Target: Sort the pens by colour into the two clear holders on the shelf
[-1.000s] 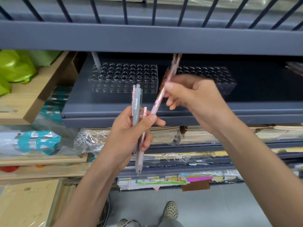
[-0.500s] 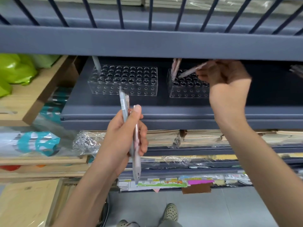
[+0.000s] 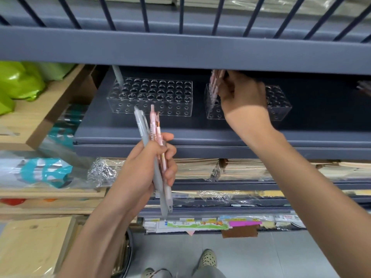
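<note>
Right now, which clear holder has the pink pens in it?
The right-hand holder, its pink pens beside the right hand; the left holder has only one grey pen.

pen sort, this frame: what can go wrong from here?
1. Right hand pinches a pink pen right under the upper shelf beam, beside standing pens in the right holder; it may miss its hole or tip them.
2. Left hand grips a mixed bundle of grey pens and pink pens; one could slip out, or a pink could land in the left holder.

Low shelf beam [image 3: 180,50] overhangs the left holder [image 3: 150,110], leaving narrow headroom
</note>
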`<state>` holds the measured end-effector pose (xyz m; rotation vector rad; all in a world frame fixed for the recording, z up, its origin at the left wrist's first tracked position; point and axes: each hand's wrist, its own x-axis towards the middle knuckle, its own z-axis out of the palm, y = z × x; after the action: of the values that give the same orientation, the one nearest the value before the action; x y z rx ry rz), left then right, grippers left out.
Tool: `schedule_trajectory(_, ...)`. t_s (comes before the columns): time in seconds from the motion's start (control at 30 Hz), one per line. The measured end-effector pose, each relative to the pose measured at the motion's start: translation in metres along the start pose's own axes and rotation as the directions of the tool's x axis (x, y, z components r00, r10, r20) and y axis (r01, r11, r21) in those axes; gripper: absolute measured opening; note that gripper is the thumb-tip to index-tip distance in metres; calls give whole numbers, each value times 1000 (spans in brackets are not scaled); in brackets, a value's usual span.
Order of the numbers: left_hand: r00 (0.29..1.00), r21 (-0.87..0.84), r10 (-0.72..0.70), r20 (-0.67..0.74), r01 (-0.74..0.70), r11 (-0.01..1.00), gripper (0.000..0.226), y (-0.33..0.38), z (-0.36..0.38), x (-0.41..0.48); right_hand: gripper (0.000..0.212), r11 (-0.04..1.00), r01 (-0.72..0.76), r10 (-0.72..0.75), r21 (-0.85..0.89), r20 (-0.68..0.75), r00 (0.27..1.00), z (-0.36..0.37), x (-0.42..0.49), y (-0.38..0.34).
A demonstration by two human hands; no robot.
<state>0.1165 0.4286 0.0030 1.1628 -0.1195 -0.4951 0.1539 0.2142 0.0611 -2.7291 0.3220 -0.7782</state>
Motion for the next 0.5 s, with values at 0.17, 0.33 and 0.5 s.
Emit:
schedule_trajectory(0.17,998,36,56,-36,-54,998,26,-1,-4,-3,30,998,47,-47,-33,6,999,1,-3,-2)
schedule_trajectory(0.33,993,92,119,23,-121,988,28,0,-3,-7,29,996,28,-29,82,9,1000,-2,-1,1)
schedule_trajectory(0.5,990,96,131,52,-136,986,33,-1,3,-6,31,993,-10,0,120,78,997,-1,-1,7)
